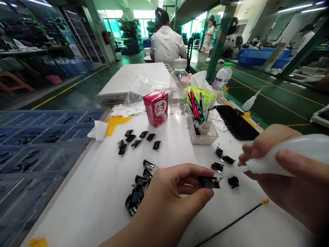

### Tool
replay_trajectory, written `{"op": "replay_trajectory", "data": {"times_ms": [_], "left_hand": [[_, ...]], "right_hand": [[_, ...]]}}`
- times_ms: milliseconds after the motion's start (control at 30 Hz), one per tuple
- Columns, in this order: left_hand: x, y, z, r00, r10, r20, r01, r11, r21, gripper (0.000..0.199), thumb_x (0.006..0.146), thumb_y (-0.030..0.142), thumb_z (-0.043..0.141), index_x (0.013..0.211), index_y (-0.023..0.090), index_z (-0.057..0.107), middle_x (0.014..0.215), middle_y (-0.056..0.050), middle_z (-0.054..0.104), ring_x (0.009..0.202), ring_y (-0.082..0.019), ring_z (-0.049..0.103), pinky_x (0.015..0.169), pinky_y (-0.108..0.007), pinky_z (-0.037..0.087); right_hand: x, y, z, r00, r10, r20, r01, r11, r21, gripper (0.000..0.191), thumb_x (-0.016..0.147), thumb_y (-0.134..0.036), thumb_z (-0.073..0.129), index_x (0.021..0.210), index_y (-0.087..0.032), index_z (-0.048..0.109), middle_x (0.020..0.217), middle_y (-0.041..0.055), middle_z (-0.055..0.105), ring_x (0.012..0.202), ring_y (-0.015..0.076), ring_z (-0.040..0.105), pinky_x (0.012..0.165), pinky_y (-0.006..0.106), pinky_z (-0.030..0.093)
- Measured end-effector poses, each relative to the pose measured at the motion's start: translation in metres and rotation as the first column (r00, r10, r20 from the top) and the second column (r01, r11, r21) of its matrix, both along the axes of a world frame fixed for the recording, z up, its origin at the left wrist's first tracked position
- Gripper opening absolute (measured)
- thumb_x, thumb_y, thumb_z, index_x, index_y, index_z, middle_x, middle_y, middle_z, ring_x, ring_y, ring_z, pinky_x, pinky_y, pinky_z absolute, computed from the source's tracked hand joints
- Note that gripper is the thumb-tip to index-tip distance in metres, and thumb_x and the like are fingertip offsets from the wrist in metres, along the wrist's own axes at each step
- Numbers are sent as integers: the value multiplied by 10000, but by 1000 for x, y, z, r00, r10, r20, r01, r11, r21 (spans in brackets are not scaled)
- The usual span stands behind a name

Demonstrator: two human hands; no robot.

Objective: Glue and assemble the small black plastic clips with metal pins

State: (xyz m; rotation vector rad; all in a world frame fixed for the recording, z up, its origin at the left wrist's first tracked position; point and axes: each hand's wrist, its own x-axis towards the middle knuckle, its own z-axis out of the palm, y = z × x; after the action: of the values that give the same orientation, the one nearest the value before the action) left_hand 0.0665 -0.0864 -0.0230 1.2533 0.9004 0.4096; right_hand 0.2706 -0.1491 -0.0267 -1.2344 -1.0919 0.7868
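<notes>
black part [208,182] sits pinched between thumb and fingers of the left hand [174,192], its long axis lying across the view and its free end directed toward the right hand [288,185], which grips a white squeeze bottle [304,151]. hands are apart, with the bottle's nozzle [243,167] aimed left at the part, near but not touching. loose black parts [136,195] lie on the worktop [84,202] to either side of the left hand.
</notes>
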Motion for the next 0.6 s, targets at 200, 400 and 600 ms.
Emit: {"op": "replay_trajectory", "data": {"times_ms": [200, 400, 600], "left_hand": [[-1, -3, -3, 1000, -18, -21, 20, 989, 148, 196, 798, 197, 787, 986, 232, 831, 874, 6, 817, 807, -172, 754, 786, -237, 594], [-1, -3, -2, 997, -46, -56, 58, 973, 223, 227, 794, 173, 765, 1011, 199, 826, 831, -6, 811, 771, -168, 754, 778, -234, 612], [0, -5, -1, 996, -49, -69, 65, 965, 254, 224, 795, 164, 752, 1006, 188, 822, 787, -1, 800, 735, -155, 748, 775, -223, 616]], "right_hand": [[2, -7, -1, 981, 109, 161, -100, 993, -66, 480, 830, -742, 653, 699, -294, 764, 609, 50, 597, 457, 183, 519, 356, 310, 385], [0, -5, -7, 953, 184, 243, -191, 982, 7, 391, 987, -554, 528, 807, -285, 746, 601, 24, 565, 425, 147, 472, 344, 279, 335], [5, -10, -15, 946, 216, 240, -216, 976, -24, 406, 1022, -533, 434, 853, -290, 712, 597, 23, 531, 471, 166, 463, 384, 297, 329]]}}
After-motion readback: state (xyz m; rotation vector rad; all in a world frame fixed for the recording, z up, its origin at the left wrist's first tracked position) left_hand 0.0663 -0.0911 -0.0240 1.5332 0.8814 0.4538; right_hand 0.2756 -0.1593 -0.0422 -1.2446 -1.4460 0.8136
